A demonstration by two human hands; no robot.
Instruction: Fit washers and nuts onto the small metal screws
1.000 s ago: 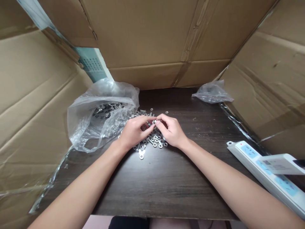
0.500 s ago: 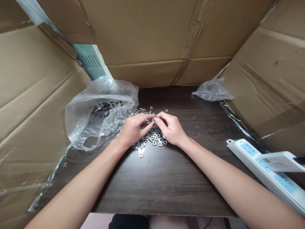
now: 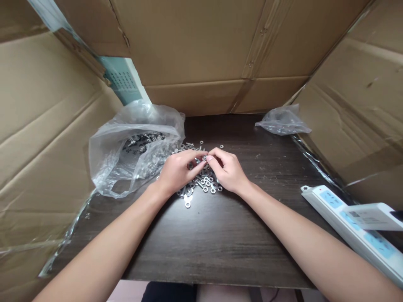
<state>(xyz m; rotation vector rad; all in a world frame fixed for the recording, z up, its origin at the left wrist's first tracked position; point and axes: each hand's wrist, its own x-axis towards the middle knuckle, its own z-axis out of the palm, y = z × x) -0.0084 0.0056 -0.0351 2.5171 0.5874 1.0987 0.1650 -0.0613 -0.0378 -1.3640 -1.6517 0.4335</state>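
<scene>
My left hand (image 3: pixel 179 167) and my right hand (image 3: pixel 229 170) meet over a pile of loose hardware. Thumb and fingers of both hands pinch a small silver piece (image 3: pixel 204 158), apparently a bolt; any nut or washer on it is too small to make out. Beneath and around the fingertips lie loose silver hex nuts (image 3: pixel 213 191), flat washers (image 3: pixel 189 191) and bolts (image 3: pixel 199 183), partly covered by the hands. One nut (image 3: pixel 187 205) lies nearer me, at the pile's front edge.
Left of the pile, an open clear plastic bag (image 3: pixel 108 144) holds many metal fasteners (image 3: pixel 146 138). A smaller clear bag (image 3: pixel 283 119) lies at the back right. A white power strip (image 3: pixel 333 205) with a plugged-in white adapter (image 3: pixel 373 216) is at right. Cardboard walls (image 3: pixel 195 46) enclose the dark table (image 3: pixel 220 243).
The view has shifted slightly, so everything sits a little further right. Both hands keep their pinch on the small piece, with only slight finger movement.
</scene>
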